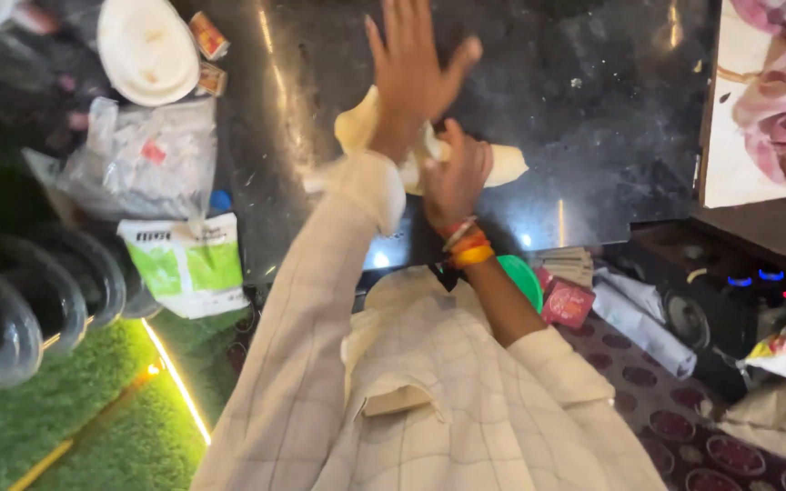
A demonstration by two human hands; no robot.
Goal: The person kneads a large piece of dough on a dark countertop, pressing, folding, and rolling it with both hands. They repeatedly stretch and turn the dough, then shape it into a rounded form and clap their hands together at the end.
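My left hand (411,68) is raised flat, fingers spread wide, holding nothing, above the pale dough (502,165). My right hand (455,177) rests curled on that dough. It lies on the dark tabletop (611,109), mid-scene, its long axis running left to right.

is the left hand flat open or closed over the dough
Open: the left hand is raised with fingers spread above the pale dough, which the right hand grips.

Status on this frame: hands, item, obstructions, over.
Left hand raised, open. Right hand gripping the pale dough on the black counter. Nothing in the way.
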